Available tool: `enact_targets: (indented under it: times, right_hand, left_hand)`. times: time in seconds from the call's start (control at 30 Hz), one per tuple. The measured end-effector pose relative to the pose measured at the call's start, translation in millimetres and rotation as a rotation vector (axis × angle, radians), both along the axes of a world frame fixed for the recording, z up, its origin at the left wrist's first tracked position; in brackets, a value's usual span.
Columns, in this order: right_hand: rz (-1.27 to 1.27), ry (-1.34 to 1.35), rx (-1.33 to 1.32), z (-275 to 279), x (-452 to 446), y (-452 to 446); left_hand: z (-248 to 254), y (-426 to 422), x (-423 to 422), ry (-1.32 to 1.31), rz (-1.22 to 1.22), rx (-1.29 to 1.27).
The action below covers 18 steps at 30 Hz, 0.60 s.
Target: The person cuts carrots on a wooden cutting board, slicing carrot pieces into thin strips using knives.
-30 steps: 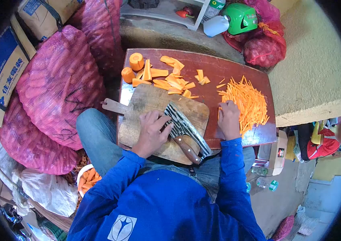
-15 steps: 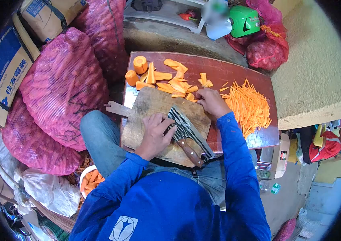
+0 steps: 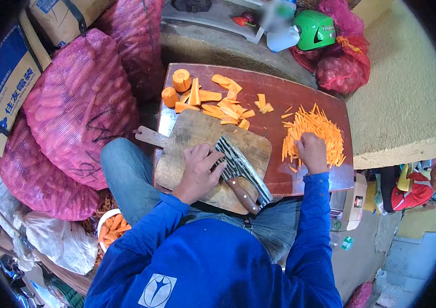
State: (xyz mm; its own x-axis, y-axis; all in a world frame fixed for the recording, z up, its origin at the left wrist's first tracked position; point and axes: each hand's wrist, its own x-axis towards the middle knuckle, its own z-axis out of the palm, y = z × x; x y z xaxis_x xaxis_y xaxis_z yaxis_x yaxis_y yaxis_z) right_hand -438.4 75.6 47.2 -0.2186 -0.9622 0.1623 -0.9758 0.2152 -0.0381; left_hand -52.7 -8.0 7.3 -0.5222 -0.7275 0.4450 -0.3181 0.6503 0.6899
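Here, by a clock centred on the wooden cutting board (image 3: 192, 131): flat on a red-brown table (image 3: 277, 156), board handle toward 10 o'clock. Over its middle, left hand (image 3: 197, 172), palm down, fingers half curled, with tips at the left long edge of the knife (image 3: 240, 167). Cannot tell whether gripping the blade or merely resting against it. Knife laid diagonally over the board's 3-to-5 o'clock side; blade striped dark and pale, brown riveted handle toward 5.

At 3 o'clock, off the board, right hand (image 3: 312, 151), at the near side of the carrot strips (image 3: 315, 120), fingers curled in and touching. Cannot tell whether grasping any; fingertips unclear. Strips in a loose heap between 2 and 3 o'clock, directly on the tabletop, with a few strays around.

At 12, thick carrot slices (image 3: 228, 108), overlapping, just beyond the board. At 11, two carrot stumps (image 3: 181, 80), short and thick. Toward 1, small carrot pieces (image 3: 265, 107), between slices and heap.

At 8, white bowl (image 3: 103, 220) with more carrot in it. Between 9 and 10, pinkish-red mesh sacks (image 3: 79, 102), bulging. At 1, beyond the table, green helmet (image 3: 313, 31).
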Motion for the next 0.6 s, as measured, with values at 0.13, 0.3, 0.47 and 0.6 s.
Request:
enact_targets:
  times: [0.13,0.3,0.47,0.6]
  right_hand:
    - [-0.126,-0.311,-0.112,5.4,23.9,32.2]
    - [-0.179,-0.656,-0.274,-24.3,57.4,76.1]
    - [-0.317,-1.218,-0.332,-20.3,93.8,117.9]
    - [-0.334,-1.364,0.123,-7.7,86.5,166.0]
  left_hand:
    - [1.7,-0.7,-1.6,-0.012,0.020,-0.024]
    - [4.9,0.0,0.5,-0.012,0.022,-0.028]
    - [12.2,7.5,19.5,0.027,0.044,0.020]
    - [34.9,20.9,49.7,-0.034,0.121,-0.025]
